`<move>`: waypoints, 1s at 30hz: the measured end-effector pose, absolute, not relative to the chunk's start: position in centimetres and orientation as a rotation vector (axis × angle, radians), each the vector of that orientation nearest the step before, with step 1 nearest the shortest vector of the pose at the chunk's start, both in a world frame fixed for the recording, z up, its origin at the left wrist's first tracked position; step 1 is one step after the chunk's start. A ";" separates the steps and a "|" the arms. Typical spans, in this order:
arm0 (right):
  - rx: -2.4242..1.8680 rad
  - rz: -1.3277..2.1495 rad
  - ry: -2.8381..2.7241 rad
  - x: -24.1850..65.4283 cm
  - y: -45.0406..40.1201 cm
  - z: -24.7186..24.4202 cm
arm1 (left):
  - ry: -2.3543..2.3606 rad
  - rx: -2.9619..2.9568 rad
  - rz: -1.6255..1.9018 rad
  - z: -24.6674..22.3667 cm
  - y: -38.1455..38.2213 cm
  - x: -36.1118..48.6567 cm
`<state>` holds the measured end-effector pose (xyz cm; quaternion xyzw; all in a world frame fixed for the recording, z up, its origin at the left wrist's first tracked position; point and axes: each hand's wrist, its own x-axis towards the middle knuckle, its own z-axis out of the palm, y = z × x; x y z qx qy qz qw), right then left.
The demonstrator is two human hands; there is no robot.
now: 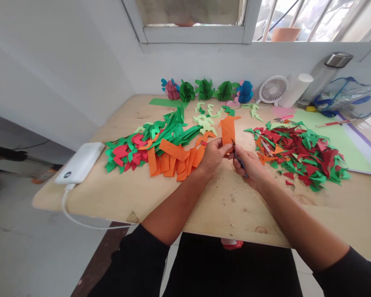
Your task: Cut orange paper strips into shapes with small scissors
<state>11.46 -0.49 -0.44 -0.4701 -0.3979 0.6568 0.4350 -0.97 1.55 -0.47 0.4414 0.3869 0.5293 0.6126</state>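
My left hand (215, 153) pinches the lower end of an orange paper strip (228, 131), holding it upright over the table. In my right hand (249, 166) is a small pair of scissors (240, 161), its blades at the strip's lower right edge. Left of my left hand lies a pile of orange paper pieces (173, 161), partly covered by my wrist. Green paper strips (177, 130) and red paper cutouts (121, 152) are heaped beyond them. To the right of my right hand spreads a mound of red, green and orange paper scraps (306, 150).
Folded paper figures (205, 88) line the wall at the back. A small white fan (273, 90), a glass bottle (323, 78) and a clear pouch (352, 97) stand back right. A white power bank (80, 163) with a cable sits at the left edge.
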 end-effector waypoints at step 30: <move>-1.187 1.649 -1.001 11.5 -0.5 -0.3 | 0.902 1.006 1.216 -0.3 1.4 -0.9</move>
